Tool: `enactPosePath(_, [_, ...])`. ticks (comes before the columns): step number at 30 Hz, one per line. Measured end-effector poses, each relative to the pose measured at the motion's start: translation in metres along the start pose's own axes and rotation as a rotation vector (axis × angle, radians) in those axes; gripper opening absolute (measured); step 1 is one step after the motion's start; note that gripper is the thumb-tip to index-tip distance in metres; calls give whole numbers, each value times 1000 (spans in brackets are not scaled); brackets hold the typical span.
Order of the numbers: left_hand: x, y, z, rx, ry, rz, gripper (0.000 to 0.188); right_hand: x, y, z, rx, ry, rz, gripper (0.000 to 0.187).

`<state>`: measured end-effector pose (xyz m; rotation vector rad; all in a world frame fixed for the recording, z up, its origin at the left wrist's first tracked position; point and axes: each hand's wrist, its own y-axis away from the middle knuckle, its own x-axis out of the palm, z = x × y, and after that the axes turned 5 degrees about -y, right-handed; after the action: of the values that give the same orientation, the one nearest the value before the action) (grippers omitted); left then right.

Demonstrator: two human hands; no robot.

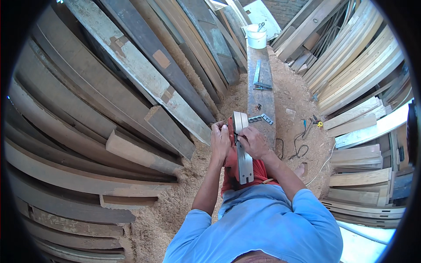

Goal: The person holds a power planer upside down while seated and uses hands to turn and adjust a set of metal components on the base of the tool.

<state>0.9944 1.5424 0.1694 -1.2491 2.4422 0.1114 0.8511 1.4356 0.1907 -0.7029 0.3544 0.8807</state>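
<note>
An electric planer [244,165] with a red body lies sole up across my lap, its metal plates facing me and the far plate lighter in tone. My left hand [220,139] is closed beside the planer's left side, thumb against bent fingers; whatever they pinch is too small to make out. My right hand [254,142] reaches over from the right, its fingers pressed together at the dark gap between the two plates. What sits between those fingertips is hidden. Just past the planer, small grey metal pieces with round holes [267,119] lie on a narrow wooden plank [261,61].
Farther along the plank lie a metal square [258,79] and a white bucket [256,37] with scissors in it. Boards [131,57] lean in stacks at left, more timber [351,65] at right. A dark cable [300,147] and yellow-handled tool [319,124] lie on the sawdust-covered floor.
</note>
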Motion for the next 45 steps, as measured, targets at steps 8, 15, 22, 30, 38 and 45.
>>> enactPosePath(8, [3,-1,7,38,7,-20,41,1,-1,1,-42,-18,-20,16])
enactPosePath(15, [0,-2,1,41,-6,-14,41,0,-1,1,6,15,-16,15])
enactPosePath(22, [-4,0,-2,55,-13,-11,42,2,-8,6,21,32,9,16])
enactPosePath(30, [5,-1,11,57,13,-6,41,2,-2,-10,38,22,10,15])
enactPosePath(38, [2,-3,6,18,22,4,40,5,-2,-13,22,34,15,18])
enactPosePath(45, [2,0,3,23,25,-6,40,2,-2,-11,59,41,39,16])
